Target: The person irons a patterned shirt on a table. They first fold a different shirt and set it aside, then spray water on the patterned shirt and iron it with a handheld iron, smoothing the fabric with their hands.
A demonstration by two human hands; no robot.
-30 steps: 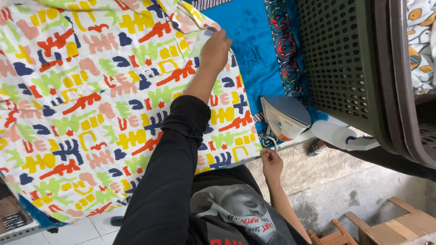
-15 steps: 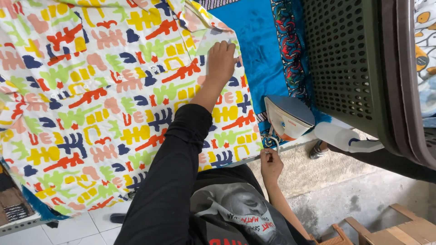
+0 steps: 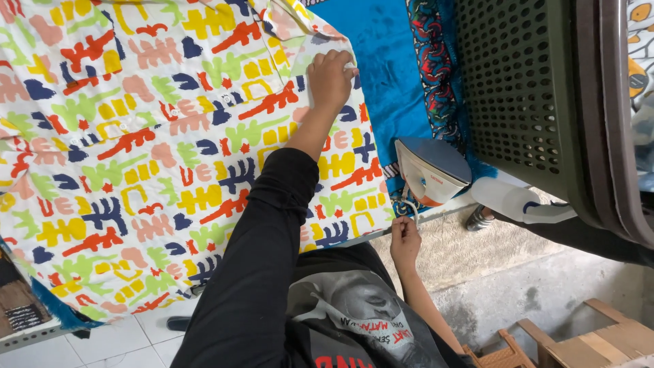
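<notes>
Closest to the camera, the right hand [image 3: 405,238] is pinched shut on the thin cord [image 3: 411,206] that runs up to the iron [image 3: 430,168], which stands on its heel at the near edge of the blue-covered board [image 3: 388,61]. Beyond that, the black-sleeved left arm reaches across the patterned shirt [image 3: 136,143], and the left hand [image 3: 330,76] lies nearly flat on the cloth, fingers slightly curled and pressing the shirt's edge near the collar, gripping nothing. The shirt is spread over most of the board, buttons showing, with its right edge falling just beside the iron. To smooth it well, I judge the left hand should press firmly and draw the fabric outward toward the edge so no fold gets trapped, while the cord is kept off the cloth and clear of the iron's hot face. Further right, a dark green perforated basket [image 3: 524,88] stands beside the board, with a white spray bottle [image 3: 518,201] lying at its foot.
</notes>
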